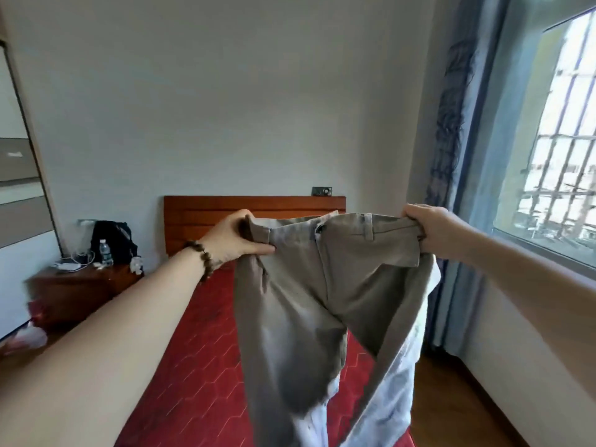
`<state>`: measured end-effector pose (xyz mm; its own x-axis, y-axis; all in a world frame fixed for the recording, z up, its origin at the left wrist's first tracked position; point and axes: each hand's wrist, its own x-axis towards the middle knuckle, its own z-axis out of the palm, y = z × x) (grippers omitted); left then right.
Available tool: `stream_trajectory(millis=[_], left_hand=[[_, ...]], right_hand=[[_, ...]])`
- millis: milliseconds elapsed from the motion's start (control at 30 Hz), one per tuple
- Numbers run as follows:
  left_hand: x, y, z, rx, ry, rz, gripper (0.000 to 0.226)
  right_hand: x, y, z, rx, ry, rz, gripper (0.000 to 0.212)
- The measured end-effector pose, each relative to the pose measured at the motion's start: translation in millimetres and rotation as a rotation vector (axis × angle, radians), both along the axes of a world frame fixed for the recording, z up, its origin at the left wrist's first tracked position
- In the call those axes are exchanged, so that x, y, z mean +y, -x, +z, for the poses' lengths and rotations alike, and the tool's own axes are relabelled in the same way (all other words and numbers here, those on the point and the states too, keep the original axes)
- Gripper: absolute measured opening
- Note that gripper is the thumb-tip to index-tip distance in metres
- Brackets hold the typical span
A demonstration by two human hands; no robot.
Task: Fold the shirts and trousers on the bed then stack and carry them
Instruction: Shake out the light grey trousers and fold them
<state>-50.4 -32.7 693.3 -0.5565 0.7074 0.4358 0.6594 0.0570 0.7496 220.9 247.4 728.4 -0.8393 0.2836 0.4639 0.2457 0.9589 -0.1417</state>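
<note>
A pair of khaki trousers (309,285) hangs in the air in front of me, stretched by its waistband above the red bed (200,366). My left hand (232,237), with a bead bracelet on the wrist, grips the waistband's left end. My right hand (429,230) grips the right end. The legs dangle downward, and pale blue-white cloth (387,398) shows behind and below them; I cannot tell what garment it is. The bed's lower part is hidden by the trousers.
A wooden headboard (206,214) stands against the far wall. At the left, a wooden nightstand (74,288) carries a water bottle (104,251), a black bag (113,237) and small items. Blue curtains (461,156) and a barred window (561,140) are on the right, above wooden floor (451,398).
</note>
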Motion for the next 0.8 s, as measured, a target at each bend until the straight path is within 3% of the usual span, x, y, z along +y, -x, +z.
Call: stream_trajectory(millis=[167, 300, 400, 567, 667, 800], left_hand=[[-16, 6, 36, 0.046, -0.031, -0.026, 0.031], [-16, 11, 51, 0.064, -0.075, -0.08, 0.028], [-10, 15, 61, 0.066, -0.133, -0.078, 0.037], [-2, 26, 71, 0.218, -0.179, 0.038, 0.034], [-2, 26, 73, 0.322, -0.154, 0.051, 0.034], [-13, 30, 81, 0.432, 0.052, 0.004, 0.019]], right_hand=[[-3, -36, 27, -0.131, 0.004, -0.026, 0.04], [0, -59, 33, -0.205, 0.046, -0.103, 0.03], [-3, -69, 38, -0.17, 0.16, -0.067, 0.025], [-4, -88, 40, -0.055, 0.3, -0.073, 0.034], [-3, -90, 31, -0.052, 0.395, -0.027, 0.024], [16, -95, 31, -0.096, 0.268, -0.149, 0.018]])
